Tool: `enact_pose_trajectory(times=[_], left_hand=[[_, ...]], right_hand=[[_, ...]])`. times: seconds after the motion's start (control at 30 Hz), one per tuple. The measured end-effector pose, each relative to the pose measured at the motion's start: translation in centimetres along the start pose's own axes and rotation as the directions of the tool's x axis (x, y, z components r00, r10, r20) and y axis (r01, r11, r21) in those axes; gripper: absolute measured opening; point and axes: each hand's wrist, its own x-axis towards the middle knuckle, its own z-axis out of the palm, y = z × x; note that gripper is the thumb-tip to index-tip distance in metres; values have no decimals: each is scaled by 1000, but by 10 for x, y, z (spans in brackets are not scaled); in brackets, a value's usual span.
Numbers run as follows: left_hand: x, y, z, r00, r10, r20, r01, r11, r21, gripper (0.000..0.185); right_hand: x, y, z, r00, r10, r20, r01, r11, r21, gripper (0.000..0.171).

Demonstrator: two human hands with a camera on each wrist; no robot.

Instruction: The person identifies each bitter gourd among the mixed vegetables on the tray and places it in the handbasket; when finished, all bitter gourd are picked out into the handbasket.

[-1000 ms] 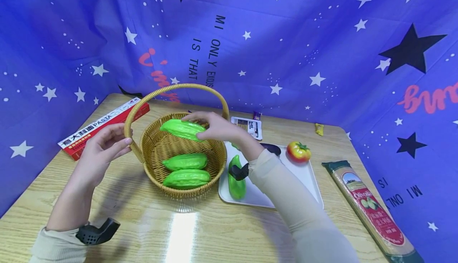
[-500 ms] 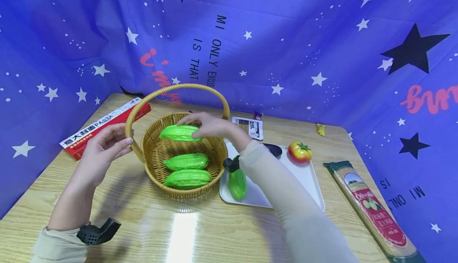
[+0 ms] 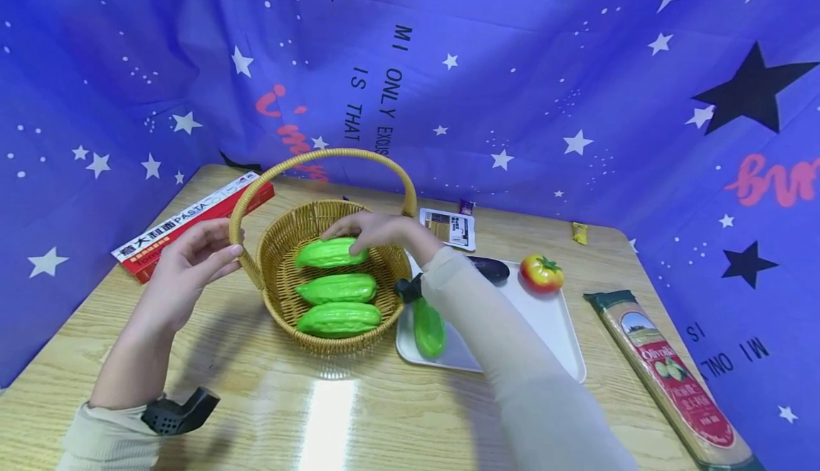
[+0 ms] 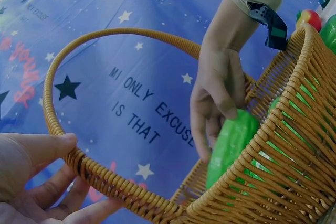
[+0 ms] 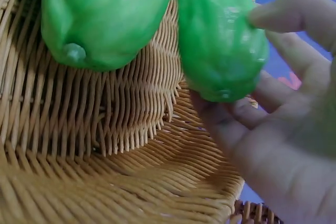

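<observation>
A round wicker basket (image 3: 275,265) stands on the table, its handle (image 3: 320,155) upright. My left hand (image 3: 188,265) pinches the left side of this handle, thumb on one face and fingers behind. Inside the basket, my right hand (image 3: 384,230) grips a green bitter melon (image 3: 329,252) by its right end. That bitter melon lies at the far side, close to a second bitter melon (image 3: 337,289), with a third (image 3: 339,320) nearest the front rim. In the right wrist view the thumb presses one side of the held bitter melon (image 5: 223,40) and fingers wrap beneath.
A white tray (image 3: 551,329) to the right bears a green vegetable (image 3: 429,332), an eggplant (image 3: 492,270) and a tomato (image 3: 542,274). Behind it lie a flat packet (image 3: 448,228) and a yellow wrapper (image 3: 579,233). A pasta box (image 3: 192,222) lies left, a spaghetti bag (image 3: 679,378) far right.
My right hand has lowered the bitter melon into the basket and toward the front, up to the other two. The left hand has stayed on the handle.
</observation>
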Motion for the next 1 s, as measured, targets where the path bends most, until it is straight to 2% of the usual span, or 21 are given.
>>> enact_pose_trajectory(times=[0.3,0.43,0.8,1.0], left_hand=[[1,0,1,1000,3,4,-3,1000,1,29],[2,-1,1,1000,3,7,-3,1000,-2,29],[2,0,1,1000,1,1,-1,1000,-4,29],[1,-1,0,1000,-7,-6,7,1000,1,29]], right_hand=[[5,3,7,989,122,85,-116,991,-73,67],[5,2,9,984,153,87,-149,988,-44,69],[7,0,7,986,132,102,-128,991,-46,68],[7,-4,6,990,109,90,-110,994,8,64]])
